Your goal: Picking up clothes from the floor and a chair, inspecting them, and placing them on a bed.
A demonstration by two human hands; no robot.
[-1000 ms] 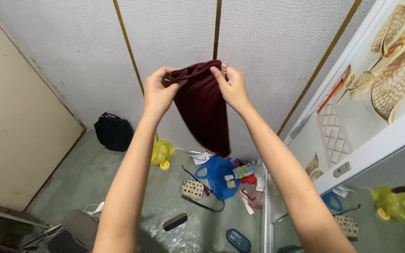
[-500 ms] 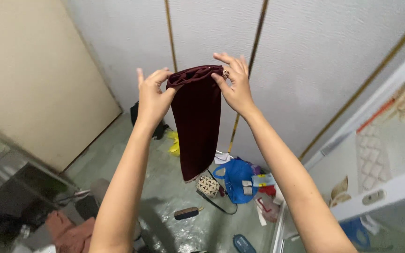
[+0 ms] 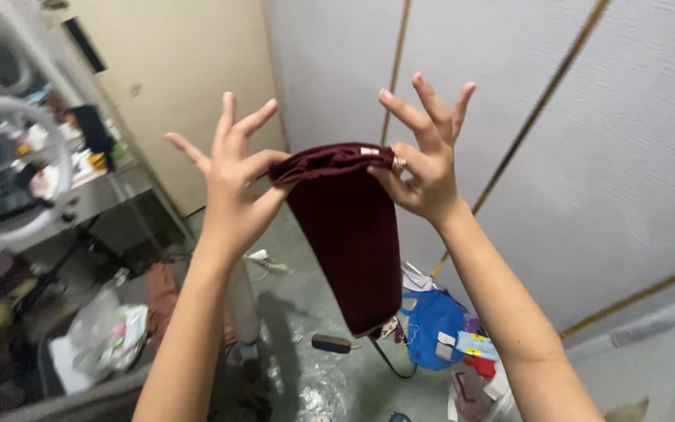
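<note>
Item: dark maroon cloth [image 3: 349,234], folded lengthwise, held up at arm's length before a pale textured wall [image 3: 587,156] with thin gold strips. Left hand [image 3: 232,195] at 9 o'clock of the cloth's top edge, pinching that corner between thumb and the base of the forefinger, the other fingers [image 3: 228,117] spread wide and upright. Right hand [image 3: 423,168] at 3 o'clock of the top edge, pinching the opposite corner between thumb and a bent finger that wears a ring, the remaining fingers fanned apart. Cloth hangs straight down from the two grips, its lower end free above the floor [image 3: 306,281]. On the floor at 5 o'clock of the cloth: a blue bag [image 3: 431,328] with small bright items just beside it; at 6 o'clock a small dark oblong case [image 3: 331,344]. At 9 o'clock of the frame, a cluttered shelf [image 3: 103,191] and a white ring lamp [image 3: 9,172], partly blurred.
</note>
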